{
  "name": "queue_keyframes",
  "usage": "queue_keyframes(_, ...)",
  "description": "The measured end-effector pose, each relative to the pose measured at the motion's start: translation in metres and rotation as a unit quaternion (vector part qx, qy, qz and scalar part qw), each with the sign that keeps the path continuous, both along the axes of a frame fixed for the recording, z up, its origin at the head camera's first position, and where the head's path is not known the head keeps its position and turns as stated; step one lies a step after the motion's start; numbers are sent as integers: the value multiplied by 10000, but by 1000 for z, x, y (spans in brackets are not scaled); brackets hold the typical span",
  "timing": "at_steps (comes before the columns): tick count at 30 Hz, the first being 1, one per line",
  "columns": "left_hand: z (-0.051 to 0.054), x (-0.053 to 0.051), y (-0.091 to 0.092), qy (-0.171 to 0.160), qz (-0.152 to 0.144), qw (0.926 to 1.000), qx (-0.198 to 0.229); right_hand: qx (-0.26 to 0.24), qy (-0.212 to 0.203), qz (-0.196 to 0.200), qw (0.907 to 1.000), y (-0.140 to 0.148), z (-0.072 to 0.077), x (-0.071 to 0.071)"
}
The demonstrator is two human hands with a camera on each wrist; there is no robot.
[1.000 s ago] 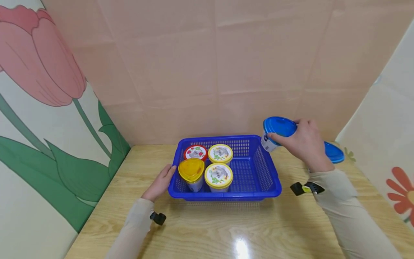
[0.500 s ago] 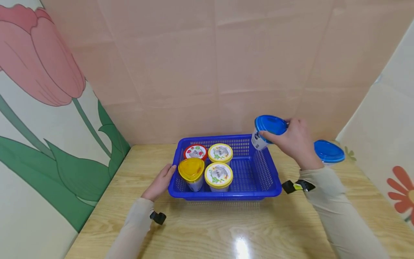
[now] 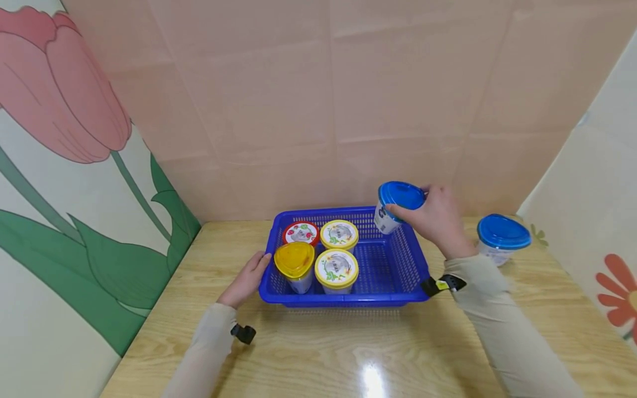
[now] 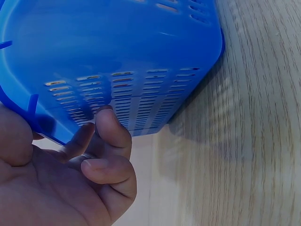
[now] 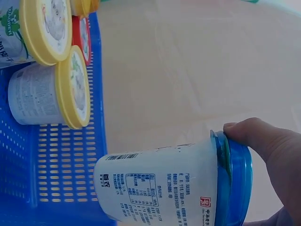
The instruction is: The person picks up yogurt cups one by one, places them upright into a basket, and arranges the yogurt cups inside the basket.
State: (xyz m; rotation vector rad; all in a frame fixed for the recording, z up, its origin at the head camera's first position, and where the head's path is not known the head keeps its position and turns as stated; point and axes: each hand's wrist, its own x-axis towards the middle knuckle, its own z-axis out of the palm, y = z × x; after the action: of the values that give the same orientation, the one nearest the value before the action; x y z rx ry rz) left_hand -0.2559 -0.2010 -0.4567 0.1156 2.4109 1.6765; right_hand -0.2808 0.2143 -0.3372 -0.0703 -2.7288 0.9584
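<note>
My right hand [image 3: 437, 218] grips a white tub with a blue lid [image 3: 388, 207] by its lid, tilted over the right back part of a blue plastic basket [image 3: 348, 299]. The right wrist view shows printed text on the tub [image 5: 160, 186] and my thumb on the lid's edge. My left hand [image 3: 246, 281] holds the basket's left rim; in the left wrist view its fingers curl against the outside wall. Inside the basket stand two yellow-rimmed tubs [image 3: 337, 270], a red-rimmed tub [image 3: 301, 234] and a tub with a translucent yellow lid [image 3: 294, 265].
Another blue-lidded tub [image 3: 502, 237] stands on the wooden table [image 3: 308, 354], right of the basket and beyond my right forearm. A beige covering [image 3: 249, 110] closes off the back. Panels with painted flowers [image 3: 64, 94] rise at both sides.
My right hand has carried the blue-lidded tub leftward, from beside the basket's right rim to over its inside. The other blue-lidded tub has come out from behind my wrist. My left hand stays put.
</note>
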Motion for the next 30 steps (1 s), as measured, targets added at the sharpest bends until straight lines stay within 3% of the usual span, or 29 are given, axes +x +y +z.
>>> queue_keyframes(13, 0, 0, -1, -71, 20, 9999, -115, 6, -25, 53, 10000, -4, -15, -12)
queue_keyframes(20, -1, 0, 1, 13, -1, 10000, -43, 150, 104, 175, 9997, -9, -28, -18)
queue_keyframes(30, -2, -1, 1, 123, -44, 9999, -71, 280, -56, 223, 9993, -19, -37, -21)
